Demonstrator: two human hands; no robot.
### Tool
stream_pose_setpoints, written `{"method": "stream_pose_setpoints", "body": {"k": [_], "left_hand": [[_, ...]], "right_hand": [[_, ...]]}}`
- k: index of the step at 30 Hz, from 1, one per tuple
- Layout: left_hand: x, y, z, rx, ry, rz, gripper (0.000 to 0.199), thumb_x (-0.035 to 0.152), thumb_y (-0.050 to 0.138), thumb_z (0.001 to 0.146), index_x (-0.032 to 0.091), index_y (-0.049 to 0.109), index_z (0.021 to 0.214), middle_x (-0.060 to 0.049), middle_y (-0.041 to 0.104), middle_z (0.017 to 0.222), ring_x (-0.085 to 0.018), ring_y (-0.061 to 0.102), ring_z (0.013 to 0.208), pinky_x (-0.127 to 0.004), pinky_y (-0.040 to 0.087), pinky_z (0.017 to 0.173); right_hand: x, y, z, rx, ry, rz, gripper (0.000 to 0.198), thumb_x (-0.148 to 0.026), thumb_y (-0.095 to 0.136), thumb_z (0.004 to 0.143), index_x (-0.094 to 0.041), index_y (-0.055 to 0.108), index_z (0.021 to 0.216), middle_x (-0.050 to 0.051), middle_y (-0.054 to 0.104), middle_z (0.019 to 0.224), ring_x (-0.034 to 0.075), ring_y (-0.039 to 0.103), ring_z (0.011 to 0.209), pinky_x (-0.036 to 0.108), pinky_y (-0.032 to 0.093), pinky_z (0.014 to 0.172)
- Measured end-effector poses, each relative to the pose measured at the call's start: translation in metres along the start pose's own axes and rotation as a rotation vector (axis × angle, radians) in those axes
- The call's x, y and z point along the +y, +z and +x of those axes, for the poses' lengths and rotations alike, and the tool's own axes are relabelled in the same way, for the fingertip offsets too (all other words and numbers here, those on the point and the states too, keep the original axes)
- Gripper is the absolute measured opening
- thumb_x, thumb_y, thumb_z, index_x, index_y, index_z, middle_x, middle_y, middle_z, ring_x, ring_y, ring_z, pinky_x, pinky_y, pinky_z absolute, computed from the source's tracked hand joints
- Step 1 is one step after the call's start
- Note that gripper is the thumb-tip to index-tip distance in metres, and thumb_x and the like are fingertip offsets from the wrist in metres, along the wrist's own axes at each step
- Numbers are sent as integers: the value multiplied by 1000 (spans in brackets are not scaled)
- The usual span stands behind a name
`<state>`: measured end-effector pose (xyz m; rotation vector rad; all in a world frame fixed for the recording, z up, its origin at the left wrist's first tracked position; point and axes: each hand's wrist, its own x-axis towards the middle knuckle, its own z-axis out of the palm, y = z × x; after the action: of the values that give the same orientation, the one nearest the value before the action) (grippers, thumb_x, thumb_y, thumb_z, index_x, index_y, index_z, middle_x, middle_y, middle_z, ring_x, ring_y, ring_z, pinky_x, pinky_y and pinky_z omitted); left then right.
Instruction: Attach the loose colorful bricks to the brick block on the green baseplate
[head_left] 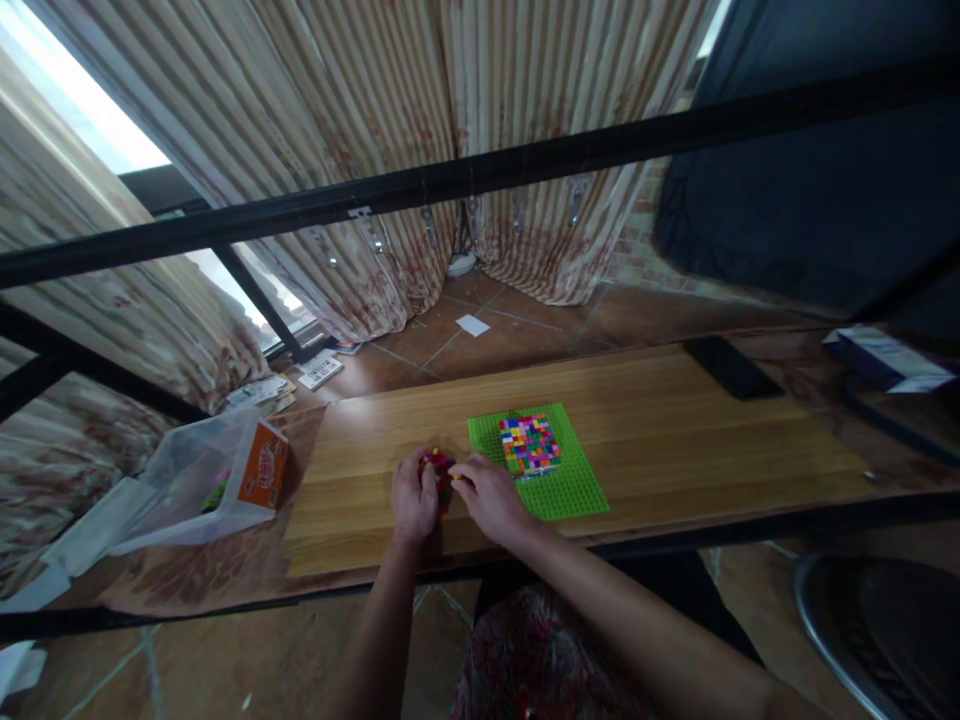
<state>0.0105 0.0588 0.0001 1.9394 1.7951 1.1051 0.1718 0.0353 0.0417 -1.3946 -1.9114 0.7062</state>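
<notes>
On the wooden board, several small toy bricks (438, 464), mostly red and dark with a bit of yellow, lie close together between my hands. My left hand (414, 500) curls its fingers and thumb around their left side. From the right, my right hand (491, 497) pinches a tiny yellow-orange brick between thumb and forefinger, right beside the others. Just beyond that hand lies a green studded baseplate (581, 480). It carries a squarish block of many-coloured bricks (530, 443), whose near left corner is close to my right hand.
A clear plastic bin (187, 515) with an orange label stands left of the wooden board (645, 430). At the back right lies a black phone (733, 367), with a white and blue box (889, 358) farther right. A dark metal rail (480, 172) crosses beyond the table.
</notes>
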Motion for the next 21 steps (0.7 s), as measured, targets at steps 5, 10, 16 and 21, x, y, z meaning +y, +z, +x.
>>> {"method": "stream_pose_setpoints", "body": {"k": [5, 10, 16, 21], "left_hand": [[2, -2, 0, -18, 2, 25, 33, 34, 42, 91, 19, 62, 113, -10, 68, 109, -25, 61, 106, -44, 49, 96], [0, -3, 1, -17, 16, 37, 32, 34, 46, 89, 19, 62, 112, -11, 68, 108, -26, 62, 107, -44, 50, 96], [-2, -3, 2, -33, 26, 43, 33, 33, 47, 88, 18, 62, 113, -12, 69, 108, -26, 62, 107, -45, 50, 95], [-3, -3, 2, -32, 33, 66, 33, 33, 46, 88, 18, 62, 113, -13, 69, 107, -27, 62, 108, -46, 50, 94]], "right_hand": [[14, -28, -44, 98, 38, 205, 23, -15, 53, 89, -22, 73, 97, 4, 66, 88, 16, 62, 82, 29, 49, 76], [38, -57, -73, 239, 177, 420, 19, -23, 58, 85, -26, 75, 92, 3, 68, 90, 17, 65, 84, 31, 52, 74], [57, -81, -76, 342, 420, 757, 22, -41, 71, 75, -22, 76, 84, 4, 72, 84, 17, 69, 71, 33, 58, 68], [61, -89, -68, 422, 417, 875, 29, -46, 76, 70, -21, 76, 84, 5, 75, 81, 18, 71, 73, 35, 60, 72]]}}
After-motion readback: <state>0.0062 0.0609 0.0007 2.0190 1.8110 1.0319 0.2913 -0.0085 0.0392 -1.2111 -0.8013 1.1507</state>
